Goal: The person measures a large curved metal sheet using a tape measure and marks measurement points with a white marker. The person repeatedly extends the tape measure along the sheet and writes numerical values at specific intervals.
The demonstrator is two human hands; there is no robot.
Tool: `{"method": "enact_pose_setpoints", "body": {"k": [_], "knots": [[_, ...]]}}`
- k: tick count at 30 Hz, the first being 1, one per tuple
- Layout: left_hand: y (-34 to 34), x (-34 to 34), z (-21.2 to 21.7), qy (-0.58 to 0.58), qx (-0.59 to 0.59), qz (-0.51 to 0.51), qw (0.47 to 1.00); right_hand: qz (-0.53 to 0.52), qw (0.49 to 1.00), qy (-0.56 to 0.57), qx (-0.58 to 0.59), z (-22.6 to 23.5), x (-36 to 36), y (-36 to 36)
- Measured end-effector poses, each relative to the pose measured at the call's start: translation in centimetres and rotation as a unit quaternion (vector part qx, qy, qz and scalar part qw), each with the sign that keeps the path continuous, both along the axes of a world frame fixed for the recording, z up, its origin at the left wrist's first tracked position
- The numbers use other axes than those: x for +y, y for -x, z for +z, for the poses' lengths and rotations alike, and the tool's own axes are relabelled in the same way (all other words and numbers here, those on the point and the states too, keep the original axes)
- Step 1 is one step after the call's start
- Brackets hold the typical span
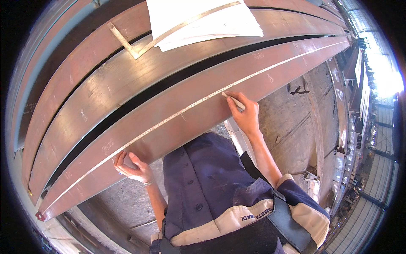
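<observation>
A long tape measure (182,111) lies stretched along the reddish-brown steel beam (169,134) in front of me. My right hand (246,114) pinches a pale chalk stick (239,104), its tip at the lower edge of the tape, right of the middle. Farther left, my left hand (134,168) rests on the beam with its fingertips at the tape's lower edge. Its thumb stands apart from the curved fingers, and I see nothing held in it. Small chalk marks and handwriting show on the beam along the tape.
Beyond a dark gap lies another steel beam (101,91), with more behind it. A stack of white papers (203,25) and a metal square (134,53) rest there. Long steel pieces (315,122) stand on the concrete floor (283,122) at right.
</observation>
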State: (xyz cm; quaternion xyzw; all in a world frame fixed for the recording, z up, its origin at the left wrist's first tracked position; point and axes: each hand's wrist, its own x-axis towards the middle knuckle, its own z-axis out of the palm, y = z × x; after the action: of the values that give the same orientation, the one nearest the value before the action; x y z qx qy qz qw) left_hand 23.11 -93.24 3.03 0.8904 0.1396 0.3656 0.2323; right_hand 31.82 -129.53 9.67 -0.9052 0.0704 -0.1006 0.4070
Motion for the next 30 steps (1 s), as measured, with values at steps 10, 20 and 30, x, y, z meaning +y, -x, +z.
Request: {"method": "enact_pose_setpoints", "body": {"k": [10, 20, 30], "knots": [[-0.6, -1.0, -1.8, -0.020, -0.010, 0.025, 0.999, 0.021, 0.999, -0.019, -0.016, -1.0, 0.7, 0.3], [-0.9, -1.2, -1.6, -0.033, -0.013, 0.040, 0.999, -0.004, 1.000, -0.021, -0.004, -1.4, 0.1, -0.4], [-1.0, -1.3, -1.6, -0.037, -0.006, 0.052, 0.998, -0.009, 1.000, -0.007, -0.021, -1.6, -0.6, -0.8]]}}
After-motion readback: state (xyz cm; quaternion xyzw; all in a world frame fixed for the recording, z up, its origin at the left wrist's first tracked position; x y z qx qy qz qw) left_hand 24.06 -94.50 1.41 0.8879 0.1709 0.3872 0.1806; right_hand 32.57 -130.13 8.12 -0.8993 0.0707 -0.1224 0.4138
